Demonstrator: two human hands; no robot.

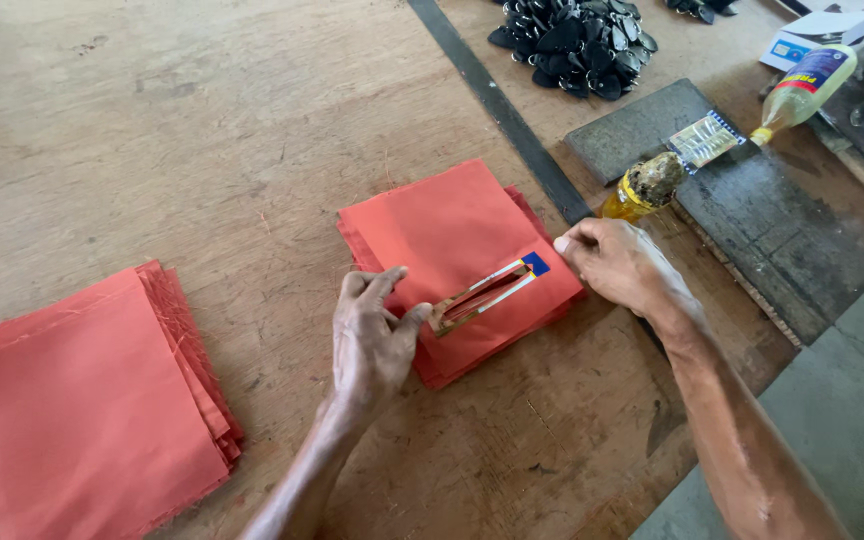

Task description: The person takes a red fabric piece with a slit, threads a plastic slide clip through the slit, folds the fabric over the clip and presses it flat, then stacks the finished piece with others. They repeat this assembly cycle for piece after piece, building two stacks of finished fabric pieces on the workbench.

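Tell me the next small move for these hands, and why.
Probably press the label strip flat onto the top red fabric piece. The left hand pinches its lower end, the right hand touches the stack edge by its upper end, and the strip looks slightly raised.

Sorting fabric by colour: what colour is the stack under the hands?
Orange-red, plain, no pattern; the fabric stack shows best in the head view.

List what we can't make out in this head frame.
- Strip on the middle red cloth stack: its left end is hidden under the left hand fingers; material too small to tell.
- Right hand: fingertips curl over the stack's edge, contact hidden.
- Second red stack: cut off by the left and bottom edges.
- Black pieces pile: cut off by the top edge, too small to identify.
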